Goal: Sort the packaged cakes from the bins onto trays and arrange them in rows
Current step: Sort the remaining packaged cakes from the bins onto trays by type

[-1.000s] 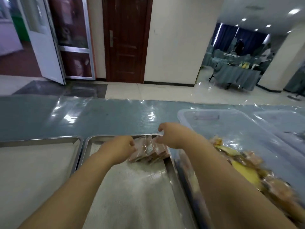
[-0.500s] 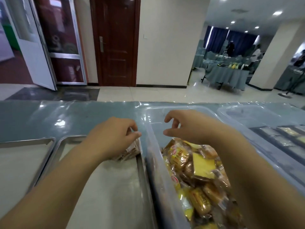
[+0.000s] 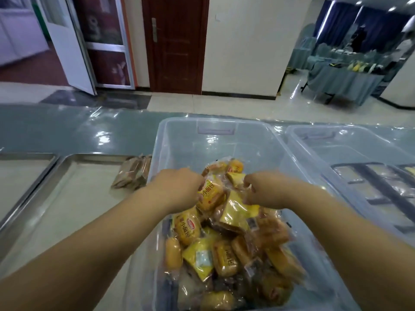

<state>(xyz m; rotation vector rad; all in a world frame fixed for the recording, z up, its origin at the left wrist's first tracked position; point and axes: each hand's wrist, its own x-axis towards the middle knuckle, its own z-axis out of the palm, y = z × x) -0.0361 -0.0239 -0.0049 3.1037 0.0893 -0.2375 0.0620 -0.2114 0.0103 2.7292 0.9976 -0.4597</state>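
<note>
Packaged cakes [image 3: 224,248] heaped in clear bin [image 3: 202,144], centre. Left hand [image 3: 177,187] curled at far end of heap, pinching yellow pack [image 3: 211,195]. Right hand [image 3: 269,190] curled at wrapper [image 3: 235,178] just right, real grip hard to tell tbh. Brown packs [image 3: 132,173] stacked in far-right corner of tray [image 3: 74,198], left of bin. Second bin [image 3: 350,142] right.

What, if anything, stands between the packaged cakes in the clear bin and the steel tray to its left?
The clear bin's left wall rises between the packaged cakes and the steel tray; they must go over it. Brown packets lie in the tray's far right corner.
</note>
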